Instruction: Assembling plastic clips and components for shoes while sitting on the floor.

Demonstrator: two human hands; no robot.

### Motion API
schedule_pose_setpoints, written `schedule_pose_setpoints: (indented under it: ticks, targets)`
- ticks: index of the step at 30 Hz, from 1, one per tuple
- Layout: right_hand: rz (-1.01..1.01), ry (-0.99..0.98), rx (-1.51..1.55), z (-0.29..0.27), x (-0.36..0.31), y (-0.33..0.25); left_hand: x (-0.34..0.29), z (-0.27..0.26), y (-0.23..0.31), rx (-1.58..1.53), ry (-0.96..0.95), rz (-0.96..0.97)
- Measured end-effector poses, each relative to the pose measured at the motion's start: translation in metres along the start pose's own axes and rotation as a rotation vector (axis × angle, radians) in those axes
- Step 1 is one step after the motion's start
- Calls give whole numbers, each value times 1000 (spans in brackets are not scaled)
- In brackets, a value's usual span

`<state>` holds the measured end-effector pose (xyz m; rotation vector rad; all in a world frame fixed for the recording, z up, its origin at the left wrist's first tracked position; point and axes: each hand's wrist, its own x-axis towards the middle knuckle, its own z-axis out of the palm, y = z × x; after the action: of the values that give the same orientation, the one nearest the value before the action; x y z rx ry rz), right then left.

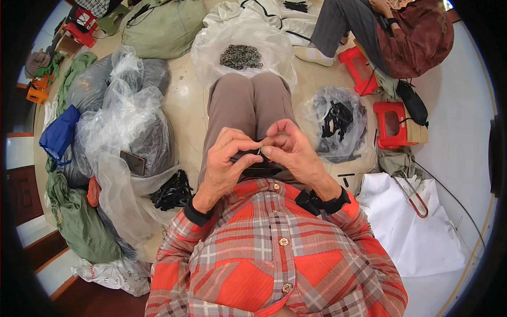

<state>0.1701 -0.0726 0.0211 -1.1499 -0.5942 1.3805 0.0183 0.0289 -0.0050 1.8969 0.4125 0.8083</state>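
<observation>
At the left of the frame a heap of clear plastic bags (124, 113) full of dark goods lies within arm's reach, with a blue bag (59, 134) at its edge and a dark flat phone-like slab (133, 162) resting on top, where it is easy to see. Just below, at centre left, a small pile of black pieces (171, 191) sits loose beside the person's hip, close enough to pick from without leaning. At centre, the left hand (224, 164) is curled closed around a small black piece (252, 158), bracing it over the lap so it stays steady. The right hand (296, 153) meets it from the other side, thumb and forefinger pinched narrow on a small metal ring at the piece's end; what exactly the ring does is too small to tell. At the upper centre, beyond the knees, an open clear bag holds a mound of grey metal rings (241, 56). Right of centre another clear bag holds black straps (338, 121), and red stools (391, 124) stand near a seated co-worker in the upper right.
</observation>
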Motion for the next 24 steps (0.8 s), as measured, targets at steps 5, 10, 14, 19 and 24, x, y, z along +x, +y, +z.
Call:
schedule_pose_setpoints:
  ticks: [5,10,14,19,24]
  targets:
    - [18,-57,-85,-4,2,-8,2,0,1,-20,-13,31]
    - [-13,-57,-156,0,2,-12,8,0,5,14,-69,123]
    - [-3,34,-301,1,3,-3,9,2,9,19,-91,86]
    - [134,-48,-186,-12,3,-11,3,2,8,-158,-31,-131]
    - [191,-213,-255,-17,4,-8,8,-3,11,-82,-115,-51]
